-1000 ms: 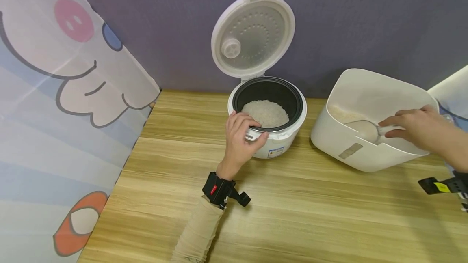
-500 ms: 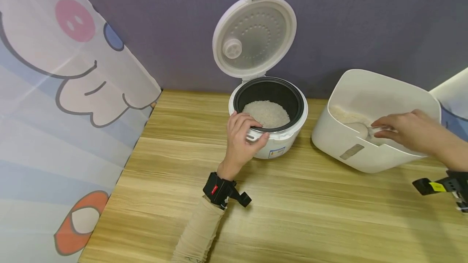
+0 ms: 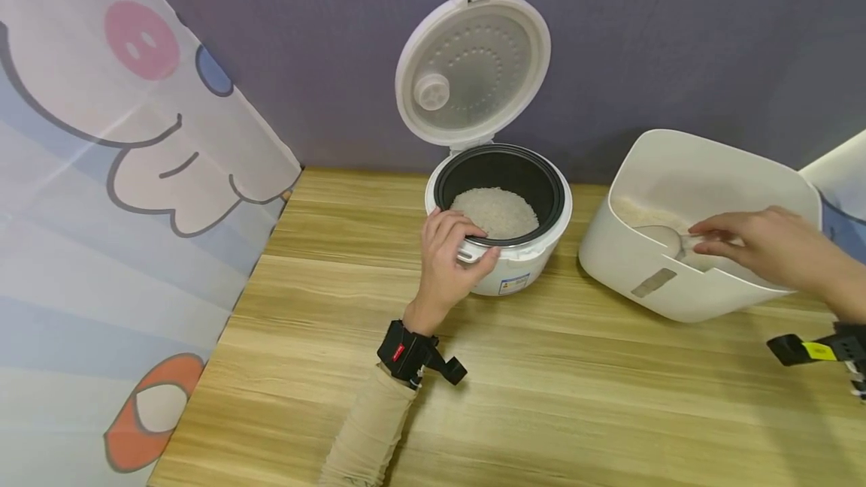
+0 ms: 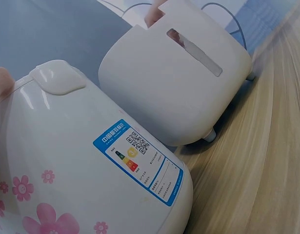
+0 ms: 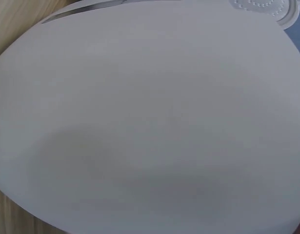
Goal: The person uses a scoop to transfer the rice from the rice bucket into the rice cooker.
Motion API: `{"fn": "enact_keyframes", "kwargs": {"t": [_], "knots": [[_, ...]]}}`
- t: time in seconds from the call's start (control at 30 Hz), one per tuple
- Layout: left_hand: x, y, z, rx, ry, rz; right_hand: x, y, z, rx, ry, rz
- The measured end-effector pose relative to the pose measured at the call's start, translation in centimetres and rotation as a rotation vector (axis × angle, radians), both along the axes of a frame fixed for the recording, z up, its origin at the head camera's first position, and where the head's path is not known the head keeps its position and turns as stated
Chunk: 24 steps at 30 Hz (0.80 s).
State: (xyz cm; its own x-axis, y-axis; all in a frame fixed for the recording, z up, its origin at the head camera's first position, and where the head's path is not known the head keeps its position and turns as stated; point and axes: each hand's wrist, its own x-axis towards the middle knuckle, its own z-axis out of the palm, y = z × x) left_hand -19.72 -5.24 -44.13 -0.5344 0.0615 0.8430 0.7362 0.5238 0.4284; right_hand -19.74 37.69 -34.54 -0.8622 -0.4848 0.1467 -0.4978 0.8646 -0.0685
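Observation:
A white rice cooker (image 3: 534,269) stands with its lid up, and white rice (image 3: 497,213) lies in its black inner pot. My left hand (image 3: 446,258) grips the cooker's front left rim, fingers over the edge and thumb outside. To the right is a white rice bin (image 3: 632,276) with its top uncovered. Inside it, my right hand (image 3: 771,246) pinches the handle of a scoop (image 3: 659,237), whose bowl lies at the rice by the front wall. The bin's outer wall (image 5: 150,117) fills the right wrist view and hides that hand.
The raised lid (image 3: 473,66) leans back near the grey wall (image 3: 304,43). Both containers stand on a wood-grain table (image 3: 541,397). At the left hangs a curtain (image 3: 81,246) with cartoon prints. The left wrist view shows the bin's short feet (image 4: 210,135) on the table.
My right hand and the scoop have shifted left inside the bin, toward its front wall. The left hand stays on the cooker's rim.

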Motion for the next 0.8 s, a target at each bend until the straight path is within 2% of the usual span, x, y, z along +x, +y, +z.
{"fn": "enact_keyframes", "kwargs": {"t": [0.3,0.63,0.8], "knots": [[0.0,0.2,0.0,-0.003,-0.002,-0.005,0.4,0.8,0.8,-0.065,0.057,0.023],[0.0,-0.1,0.1,0.005,0.009,-0.007,1.5,1.3,1.9,-0.06,0.061,-0.076],[0.1,-0.1,0.1,0.012,0.005,-0.008,1.9,1.5,2.2,-0.065,0.02,-0.13]]}}
